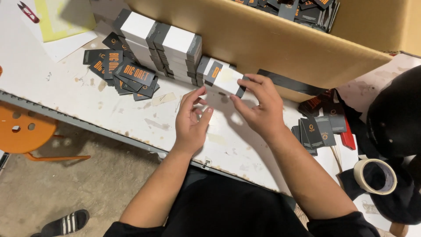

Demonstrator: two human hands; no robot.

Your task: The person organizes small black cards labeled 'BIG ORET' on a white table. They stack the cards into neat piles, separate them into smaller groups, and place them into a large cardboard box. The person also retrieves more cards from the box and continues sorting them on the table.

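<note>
White and charcoal card tags fill this head-camera view, looking down at a scuffed white worktable (131,118). The right hand (261,107) pinches a small banded bundle of tags (228,81) between thumb and fingers, holding it just above the table, touching the end of a row of finished bundles. The left hand (193,120) is half curled with fingers apart, empty, just beside the bundle.

By the look of it, a good share is done: neat stacked bundles (162,46) stand against a large cardboard box (263,44). Loose dark tags with orange print (125,72) lie fanned at the left, more sit at the right (318,129) and inside the box, so plenty seems left. Tags look flat, stiff, matte, rectangular. A roll of tape (376,175) and an orange stool (26,129) sit nearby.
</note>
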